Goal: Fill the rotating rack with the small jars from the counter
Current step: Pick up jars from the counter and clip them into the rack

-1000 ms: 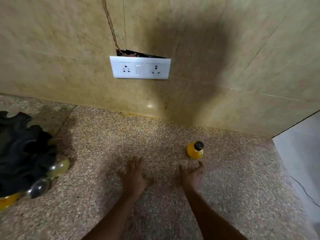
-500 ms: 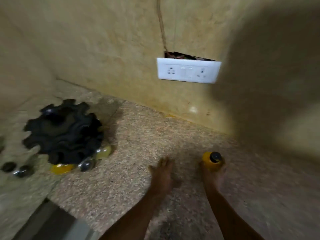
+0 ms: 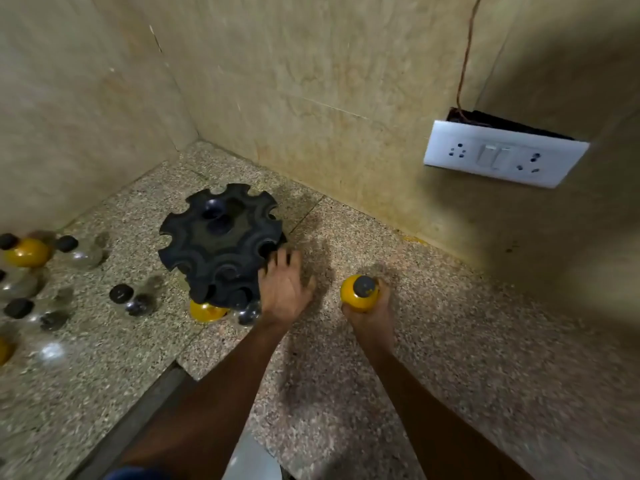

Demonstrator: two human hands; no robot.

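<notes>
The black rotating rack (image 3: 221, 242) stands on the speckled counter near the corner of the walls. A yellow jar (image 3: 207, 311) and a clear jar (image 3: 250, 312) sit in its lower slots at the front. My left hand (image 3: 284, 289) reaches to the rack's right side with fingers extended and touches its edge. My right hand (image 3: 369, 308) grips a yellow jar with a black cap (image 3: 358, 294) just above the counter, right of the rack.
Several loose jars, clear (image 3: 133, 299) and yellow (image 3: 26, 252), with black caps lie on the counter at the left. A white socket plate (image 3: 504, 157) hangs loose on the right wall. A dark gap (image 3: 138, 414) runs along the counter's front edge.
The view has swung left, bringing the rack and loose jars into frame. My right hand has closed on the yellow jar and lifted it; my left hand has moved to the rack.
</notes>
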